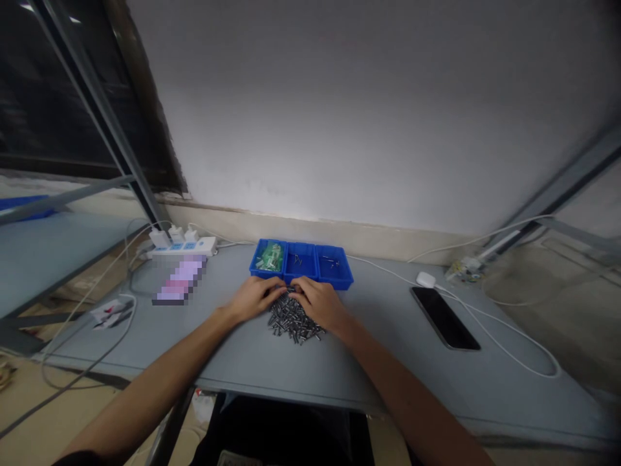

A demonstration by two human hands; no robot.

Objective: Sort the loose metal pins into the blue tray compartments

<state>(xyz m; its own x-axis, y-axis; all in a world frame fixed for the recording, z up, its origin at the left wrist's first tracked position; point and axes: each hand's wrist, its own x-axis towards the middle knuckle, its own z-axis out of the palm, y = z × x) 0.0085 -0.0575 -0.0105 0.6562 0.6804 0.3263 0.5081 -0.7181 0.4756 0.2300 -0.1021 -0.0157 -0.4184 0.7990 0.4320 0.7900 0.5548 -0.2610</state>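
A loose pile of small dark metal pins or screws [294,321] lies on the grey tabletop [228,356]. My left hand [256,298] and my right hand [319,303] rest at the pile's far end, their fingertips curled close together above it. Whether either hand holds a pin is hidden by the fingers. Just beyond them stands a blue three-compartment tray [301,264]. Its left compartment holds green circuit boards [270,256], while the middle and right ones each hold a few thin metal pieces.
A white power strip [182,247] with plugged-in chargers sits at the back left, beside a pixelated blurred patch [179,279]. A black smartphone [444,317] lies to the right, near a white cable [504,336]. A wall rises behind the table.
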